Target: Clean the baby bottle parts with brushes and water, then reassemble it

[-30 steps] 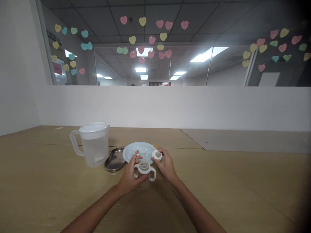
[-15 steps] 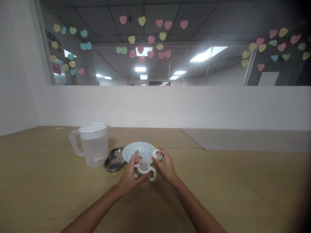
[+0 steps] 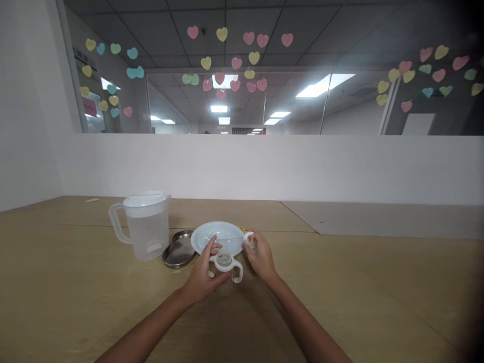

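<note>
A clear baby bottle [image 3: 224,261] with a white two-handled collar stands upright on the table, its neck uncovered. My left hand [image 3: 204,269] is wrapped round its left side, thumb across the front. My right hand [image 3: 261,258] grips the bottle's white lid [image 3: 248,237] with a clear part on it, to the right of the bottle and apart from it. A thin line, perhaps a straw, reaches left from the lid over a pale blue-white plate [image 3: 204,231] behind the bottle.
A translucent pitcher [image 3: 147,227] with clear liquid stands at the left. A metal kidney dish [image 3: 180,249] lies between it and the plate. Something small and yellow [image 3: 242,228] shows behind the plate. A white wall [image 3: 264,166] rises beyond the table [image 3: 359,292].
My right hand has moved slightly right and turned the lid, so its clear part now points down toward me. My left hand and the bottle have stayed in place.
</note>
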### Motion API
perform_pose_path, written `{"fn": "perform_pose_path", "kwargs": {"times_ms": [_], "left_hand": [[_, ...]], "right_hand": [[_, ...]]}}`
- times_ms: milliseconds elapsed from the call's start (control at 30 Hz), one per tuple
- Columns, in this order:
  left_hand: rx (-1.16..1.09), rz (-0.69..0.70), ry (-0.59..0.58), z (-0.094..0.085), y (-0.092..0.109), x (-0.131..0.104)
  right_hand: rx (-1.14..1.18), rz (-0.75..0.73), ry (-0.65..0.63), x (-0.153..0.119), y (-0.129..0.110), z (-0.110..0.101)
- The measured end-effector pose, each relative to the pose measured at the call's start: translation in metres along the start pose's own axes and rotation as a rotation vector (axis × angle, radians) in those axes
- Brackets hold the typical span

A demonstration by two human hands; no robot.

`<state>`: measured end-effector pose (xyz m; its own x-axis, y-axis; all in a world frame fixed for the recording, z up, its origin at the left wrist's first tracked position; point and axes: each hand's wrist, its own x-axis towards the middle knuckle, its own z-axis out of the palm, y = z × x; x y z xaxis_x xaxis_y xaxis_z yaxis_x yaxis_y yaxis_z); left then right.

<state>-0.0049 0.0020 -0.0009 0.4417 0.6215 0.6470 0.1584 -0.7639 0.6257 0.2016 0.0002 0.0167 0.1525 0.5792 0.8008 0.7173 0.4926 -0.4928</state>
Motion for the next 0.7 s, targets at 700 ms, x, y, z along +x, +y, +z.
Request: {"fn": "perform_pose_path", "kwargs": {"times_ms": [700], "left_hand": [[-0.007,0.004,-0.002,0.0010,-0.0013,0.0003]], "right_hand": [[-0.514,-0.185,-0.200,-0.0089,-0.0035,0.0033]]}}
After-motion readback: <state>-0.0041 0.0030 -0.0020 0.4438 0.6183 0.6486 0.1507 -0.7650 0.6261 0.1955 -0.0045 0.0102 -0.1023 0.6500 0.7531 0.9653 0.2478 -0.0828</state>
